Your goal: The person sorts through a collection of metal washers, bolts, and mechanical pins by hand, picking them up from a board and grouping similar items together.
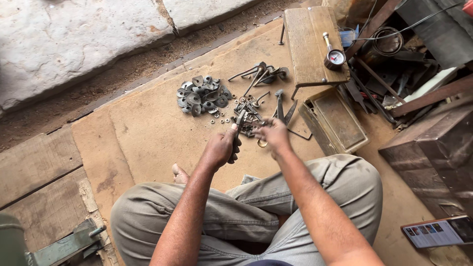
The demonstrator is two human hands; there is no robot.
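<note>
A tan sheet of board (148,133) covers the floor beside grey stone slabs (74,34). A small wooden stool (310,44) carries a round pressure gauge (335,57). A heap of grey metal washers (202,96) lies sorted; loose bolts (249,116) remain. The left hand (219,148) clasps a dark metal tool (240,119); the right hand (273,135) pinches a small part I cannot make out.

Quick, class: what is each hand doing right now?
Left hand: closed around a metal tool.
Right hand: fingers pinched on a small metal part; which part cannot be told.
</note>
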